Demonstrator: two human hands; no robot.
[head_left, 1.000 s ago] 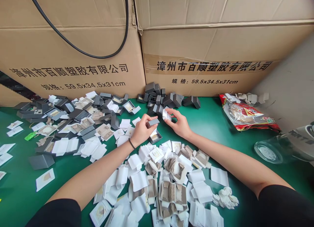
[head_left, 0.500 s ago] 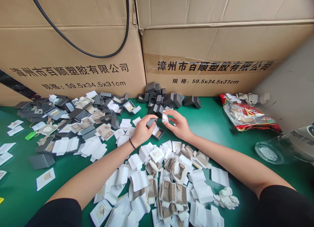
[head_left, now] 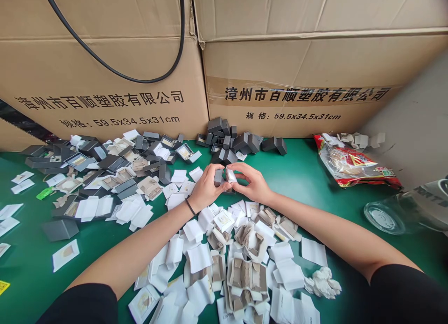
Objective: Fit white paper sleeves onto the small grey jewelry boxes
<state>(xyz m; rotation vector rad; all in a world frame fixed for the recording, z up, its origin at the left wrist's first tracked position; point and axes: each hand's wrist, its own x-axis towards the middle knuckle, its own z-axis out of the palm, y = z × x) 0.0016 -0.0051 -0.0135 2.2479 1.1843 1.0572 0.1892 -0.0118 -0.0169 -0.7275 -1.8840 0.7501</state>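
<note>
My left hand (head_left: 207,185) is closed on a small dark grey box (head_left: 218,176), held upright just above the table. Facing it, my right hand (head_left: 252,182) pinches a small white folded card piece (head_left: 231,175) between thumb and fingers. The card and the box are side by side, touching or nearly so; I cannot tell which. The fingers hide most of what lies beneath them. In front of my wrists lies a heap of white and grey-brown folded card inserts (head_left: 247,275). Beyond my hands is a pile of dark grey boxes (head_left: 247,142).
More dark boxes (head_left: 60,230), some open, mix with card pieces at the left. Tall cardboard cartons (head_left: 294,58) wall off the back. A red plastic bag (head_left: 353,163), a clear glass jar (head_left: 385,217) and crumpled tissue (head_left: 322,283) sit on the right. A black cable (head_left: 147,80) hangs above.
My hands have come together, bringing the white card piece up to the dark box. The box has turned more upright. The open box seen between my hands before is now mostly hidden.
</note>
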